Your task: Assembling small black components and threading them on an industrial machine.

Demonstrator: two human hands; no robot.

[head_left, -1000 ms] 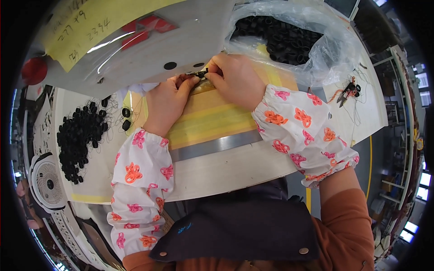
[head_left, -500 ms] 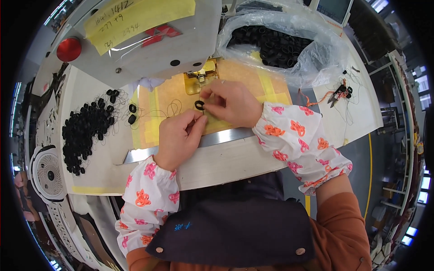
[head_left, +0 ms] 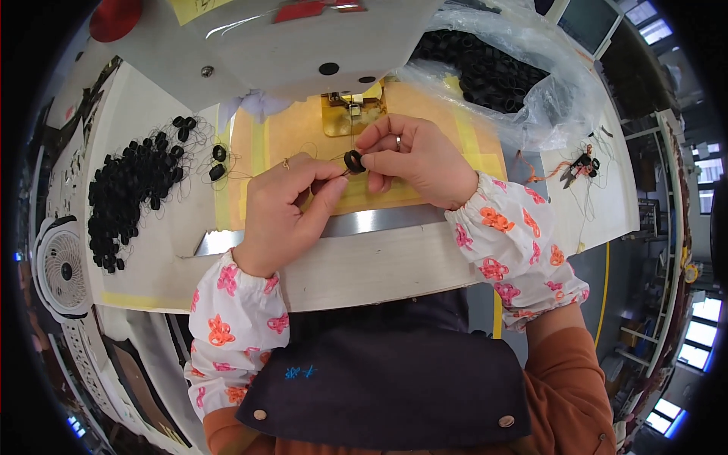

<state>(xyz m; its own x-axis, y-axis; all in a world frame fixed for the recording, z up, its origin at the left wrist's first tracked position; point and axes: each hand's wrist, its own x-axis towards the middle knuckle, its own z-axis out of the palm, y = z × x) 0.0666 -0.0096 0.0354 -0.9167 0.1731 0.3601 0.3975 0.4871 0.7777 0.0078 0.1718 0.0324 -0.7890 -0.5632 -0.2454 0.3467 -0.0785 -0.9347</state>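
1. Two bare hands meet in the head view: the right hand [head_left: 421, 163] pinches a black ring [head_left: 348, 161] between thumb and forefinger; the left hand [head_left: 284, 208] has its thumb and forefinger drawn together just beside the ring's lower left.

2. The ring is in front of the sewing machine [head_left: 265, 53], on the person's side of its yellow-brown needle plate [head_left: 337, 125] and beyond the bare metal strip [head_left: 371, 221].

3. It is held on edge; its longer visible dimension runs roughly up and down the picture, with a slight tilt. Which way its opening faces is hard to make out.

4. A second ago both hands were up at the needle area, hiding most of the plate; now they are nearer the person and the plate shows. Half a second ago the ring was already out between the hands; since then the camera's view has shifted, and the yellow note [head_left: 199, 9] is mostly lost past the top edge.

5. What the left fingertips grip, thread or ring edge, is too small to tell. The left hand's remaining fingers are largely hidden behind its thumb side. The clear plastic bag [head_left: 565, 114] at upper right is cut off by the top edge.
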